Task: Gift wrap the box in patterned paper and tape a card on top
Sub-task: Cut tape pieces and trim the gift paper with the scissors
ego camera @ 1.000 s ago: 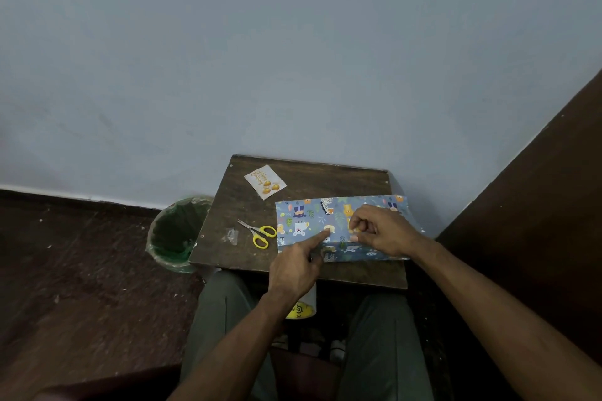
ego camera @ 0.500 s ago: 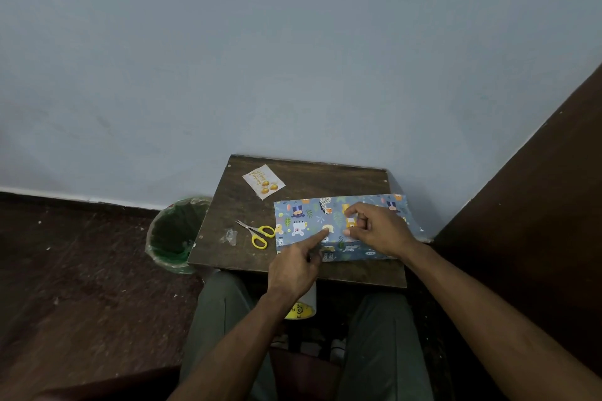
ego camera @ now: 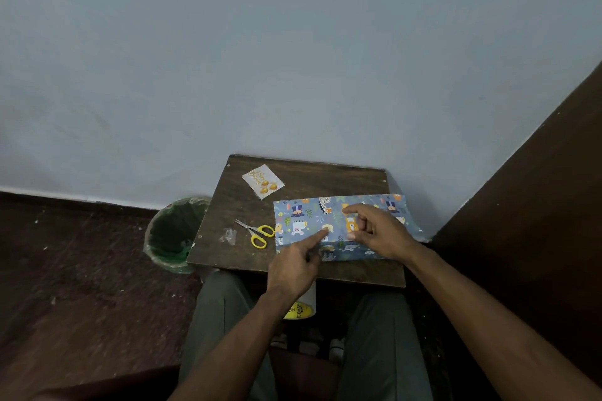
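Box (ego camera: 306, 221) lies on the right half of the table (ego camera: 293, 182), already covered in the patterned paper (ego camera: 368, 251); the box itself is not visible under the wrap. Left hand (ego camera: 293, 270): index finger extended, tip pressing on the top of the wrap near the middle, other fingers curled under and holding nothing. Right hand (ego camera: 378, 231): resting on the wrap just right of that fingertip, index extended flat toward the far edge, thumb and remaining fingers bent close together near the paper; possibly pinching a bit of tape or the paper edge, but too small to tell. Card (ego camera: 263, 181) lies at the far left of the table, well apart from the box and not yet attached. Scissors (ego camera: 255, 232) lie just left of the box, with a small clear scrap (ego camera: 229, 236) beside them. A roll (ego camera: 301, 304) sits between the knees below the table edge. Judged step: fixing the overlap seam on top. Risks: if the left fingertip lifts before the seam is taped, the overlap may spring open and loosen the wrap; tape pressed down with slack under it would leave a wrinkle; the paper overhangs the table's right edge, so the right end looks unfolded and could crease or tear if the box is dragged. Bin (ego camera: 172, 234) stands left of the table.
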